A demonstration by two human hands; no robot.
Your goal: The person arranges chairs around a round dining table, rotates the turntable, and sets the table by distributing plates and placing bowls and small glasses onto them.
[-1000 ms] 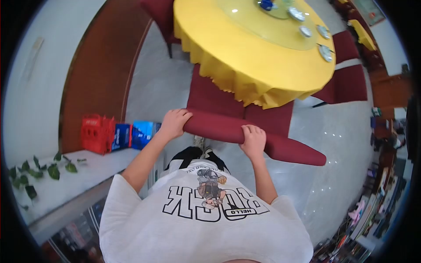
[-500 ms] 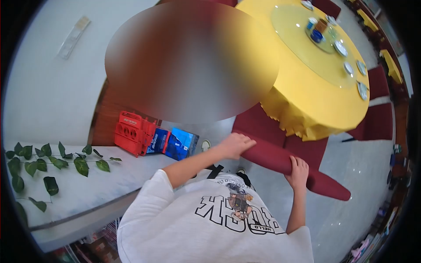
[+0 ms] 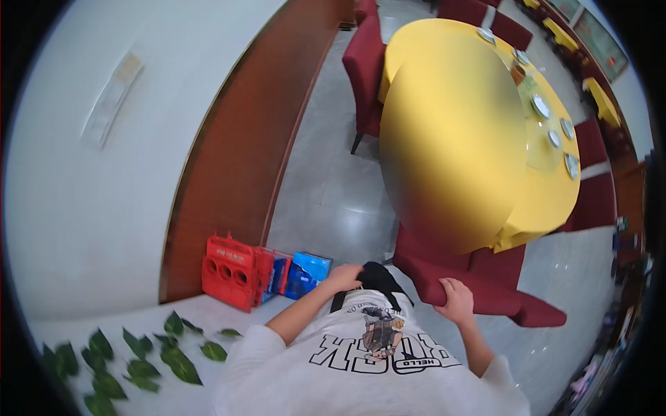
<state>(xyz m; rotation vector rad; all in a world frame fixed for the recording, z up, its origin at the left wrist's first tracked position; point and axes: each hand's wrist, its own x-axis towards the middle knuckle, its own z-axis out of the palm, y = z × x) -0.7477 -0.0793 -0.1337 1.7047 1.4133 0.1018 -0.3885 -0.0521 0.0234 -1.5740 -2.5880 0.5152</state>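
Note:
My right hand (image 3: pixel 456 299) is closed over the top edge of a dark red upholstered chair (image 3: pixel 496 295), its fingers bent round the padding near the left corner. The chair stands at the near side of a round table, its back toward me. My left hand (image 3: pixel 345 277) is off the chair, beside the black trousers (image 3: pixel 380 276) at my waist. Its fingers look loose and hold nothing I can see; the fingertips are partly hidden against the dark cloth.
A yellow-clothed table (image 3: pixel 548 194) carries plates (image 3: pixel 541 106) and a glass turntable; a blurred patch covers part of it. Another red chair (image 3: pixel 364 69) stands on its far left. Red plastic crates (image 3: pixel 230 272), a blue box (image 3: pixel 307 274) and a leafy vine (image 3: pixel 142 360) line the left ledge.
My left hand has let go of the chair back and moved left to my waist. My right hand stays on the chair, now nearer its left corner. The view has shifted.

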